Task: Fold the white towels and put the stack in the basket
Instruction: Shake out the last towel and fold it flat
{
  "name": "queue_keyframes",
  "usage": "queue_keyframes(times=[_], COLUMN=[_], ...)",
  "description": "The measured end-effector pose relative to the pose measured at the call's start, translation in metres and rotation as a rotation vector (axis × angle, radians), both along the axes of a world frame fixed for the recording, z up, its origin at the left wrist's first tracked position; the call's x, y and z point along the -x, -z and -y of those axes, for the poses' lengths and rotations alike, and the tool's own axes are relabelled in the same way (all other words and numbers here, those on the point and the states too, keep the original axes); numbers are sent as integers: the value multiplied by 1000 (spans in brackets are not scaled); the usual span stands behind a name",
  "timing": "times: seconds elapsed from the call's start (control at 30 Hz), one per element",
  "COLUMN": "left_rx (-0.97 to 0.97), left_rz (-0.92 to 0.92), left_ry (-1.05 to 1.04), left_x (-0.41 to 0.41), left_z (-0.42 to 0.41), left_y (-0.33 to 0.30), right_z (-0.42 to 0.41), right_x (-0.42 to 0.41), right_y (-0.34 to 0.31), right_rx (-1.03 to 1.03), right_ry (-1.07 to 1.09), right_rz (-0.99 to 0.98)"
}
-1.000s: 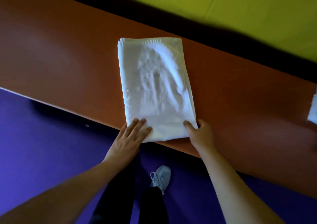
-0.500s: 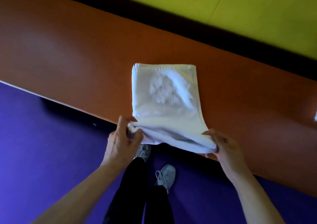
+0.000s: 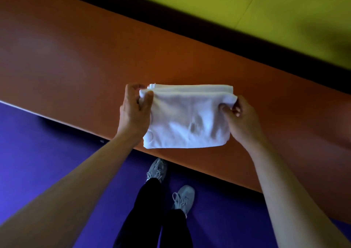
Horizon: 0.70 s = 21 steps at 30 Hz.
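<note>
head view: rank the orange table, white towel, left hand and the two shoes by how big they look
1. orange table, largest by far.
2. white towel.
3. left hand.
4. The two shoes: right shoe and left shoe look alike, both partly hidden by the trouser legs and farther from the camera, so unranked.

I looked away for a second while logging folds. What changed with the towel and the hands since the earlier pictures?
The left hand and right hand took hold of the white towel at its near corners, lifted that end and carried it away to the far edge, halving it. Both now pinch those corners. The towel stayed on the orange table.
</note>
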<state>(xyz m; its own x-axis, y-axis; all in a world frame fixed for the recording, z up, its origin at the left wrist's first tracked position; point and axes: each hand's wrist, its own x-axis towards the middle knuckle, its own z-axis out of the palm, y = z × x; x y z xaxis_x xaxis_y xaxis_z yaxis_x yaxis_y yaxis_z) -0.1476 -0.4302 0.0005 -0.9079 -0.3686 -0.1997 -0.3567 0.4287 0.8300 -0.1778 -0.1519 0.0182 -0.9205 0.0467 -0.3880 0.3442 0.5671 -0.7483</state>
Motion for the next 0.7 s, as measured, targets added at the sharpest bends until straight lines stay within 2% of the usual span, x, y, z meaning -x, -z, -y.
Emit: queue_keyframes(times=[0.07,0.17,0.27,0.33,0.5,0.57,0.7], left_rx=[8,1,161,235,-34,-49,-42], left_rz=[24,154,208,235,502,534,598], left_ry=[-15,-1,136,135,108,75,79], left_x=[19,37,29,15,-19,-21,-8], left_z=[2,5,12,18,14,12,17], left_y=[9,23,32,36,42,41,35], right_z=[10,21,27,29,25,23,14], right_x=[14,26,26,19,-24,-33,-29], right_y=[15,39,55,58,56,55,51], right_rx=[-65,-180,-306,-288,-332,-245,61], right_ry=[33,90,130,205,192,227,411], right_rz=[-26,-48,26,116,299,356,485])
